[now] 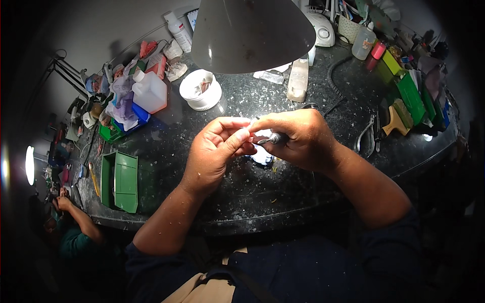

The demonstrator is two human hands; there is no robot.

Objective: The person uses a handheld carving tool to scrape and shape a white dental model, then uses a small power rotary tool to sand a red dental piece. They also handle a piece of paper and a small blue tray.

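Under the lamp, my left hand [214,146] is closed, its thumb and forefinger pinching a small whitish piece that the fingertips mostly hide. My right hand [308,134] is wrapped round a dark rotary handpiece [276,138] with a metal tip pointing left. The fingertips of both hands meet at the small piece, with the right ones touching or nearly touching it. Below them, a bright patch with blue edges [261,156] shows on the dark speckled worktop [242,194]; I cannot tell what it is.
A grey lampshade [247,43] hangs ahead. Beyond my left hand are a round white pot [202,98], a plastic jug [150,93] and a green bin [121,182]. Pliers [365,135] lie at right, near green boxes [414,98]. Another person's hand [64,203] is at far left.
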